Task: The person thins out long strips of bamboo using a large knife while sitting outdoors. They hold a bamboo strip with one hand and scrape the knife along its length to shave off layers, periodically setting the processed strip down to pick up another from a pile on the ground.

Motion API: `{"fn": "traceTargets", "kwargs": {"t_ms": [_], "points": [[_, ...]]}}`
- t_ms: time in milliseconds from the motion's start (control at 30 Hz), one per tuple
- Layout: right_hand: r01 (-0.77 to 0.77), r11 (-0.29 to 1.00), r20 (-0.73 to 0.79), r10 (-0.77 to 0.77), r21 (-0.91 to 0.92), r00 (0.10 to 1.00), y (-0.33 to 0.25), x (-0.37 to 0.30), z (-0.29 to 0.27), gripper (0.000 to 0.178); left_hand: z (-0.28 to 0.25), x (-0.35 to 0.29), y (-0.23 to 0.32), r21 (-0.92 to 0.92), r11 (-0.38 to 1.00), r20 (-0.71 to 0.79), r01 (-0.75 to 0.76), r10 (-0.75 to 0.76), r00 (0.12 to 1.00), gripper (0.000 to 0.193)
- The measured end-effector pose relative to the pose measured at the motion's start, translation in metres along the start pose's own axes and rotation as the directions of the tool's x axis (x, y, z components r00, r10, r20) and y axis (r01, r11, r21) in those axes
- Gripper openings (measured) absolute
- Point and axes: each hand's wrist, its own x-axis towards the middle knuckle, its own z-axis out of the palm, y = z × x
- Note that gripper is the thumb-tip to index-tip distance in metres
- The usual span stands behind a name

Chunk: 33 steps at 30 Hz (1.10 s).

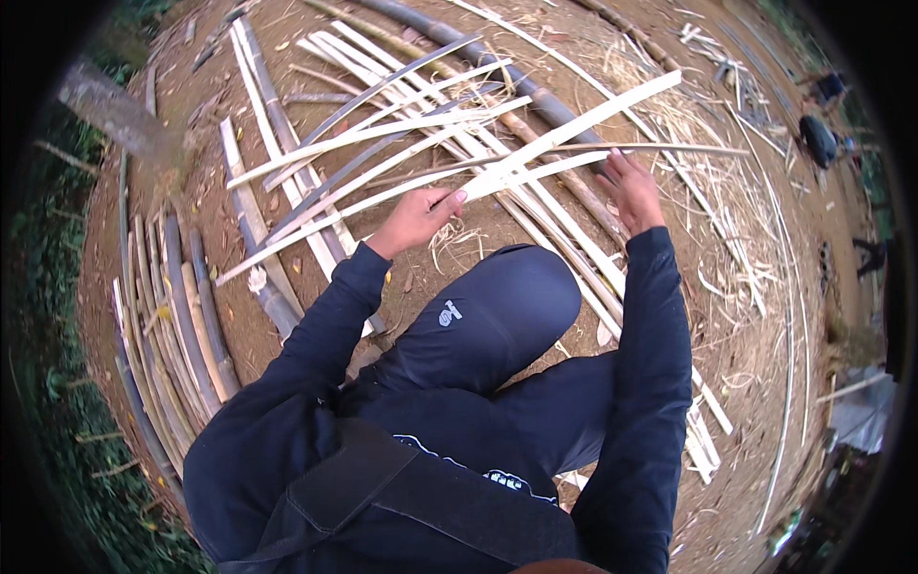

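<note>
Where brown ground (244, 330) fills most of the frame, the wearer's dark-clad legs (488, 306) take up lower centre. Thick dark pole (550, 105) runs diagonally from top centre toward the right hand (633, 191). Pole bundle (186, 316) lies at left, roughly lengthwise up the frame. Pile of pale strips (382, 86), crossing at several angles, spreads over upper centre. Wide pale strip (583, 124) lies over other strips, slanting from centre to upper right. Its lower end is pinched in the left hand (421, 222), thumb on top; the rest reaches up past the right hand, on that hand's upper-left side. Narrow pale strip (559, 168) runs below the wide one, right end at the right fingertips; can't tell if gripped or only touched. Hands are apart: left at centre, right just right of centre, fingers loosely bent. Thin brown stick (684, 147) passes close by the right fingertips. Curly shavings (626, 75) lie at upper right, more just below the left hand.
</note>
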Motion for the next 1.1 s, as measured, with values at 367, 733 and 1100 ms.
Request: {"fn": "traceTargets", "kwargs": {"t_ms": [367, 733, 1100], "points": [[-0.066, 0.635, 0.208, 0.347, -0.77, 0.915, 0.029, -0.043, 0.026, 0.046, 0.027, 0.001, -0.067, 0.118, 0.993, -0.106, 0.027, -0.014, 0.994, 0.042], [0.144, 0.279, 0.208, 0.214, -0.949, 0.954, -0.03, -0.15, -0.019, 0.048, -0.007, 0.08, -0.176, 0.505, 0.859, -0.171, 0.085, 0.003, 0.985, 0.049], [-0.239, 0.167, -0.188, 0.274, -0.956, 0.943, -0.009, -0.206, -0.101, 0.047, -0.058, 0.156, -0.291, 0.823, 0.545, -0.206, 0.161, 0.021, 0.978, 0.045]]}}
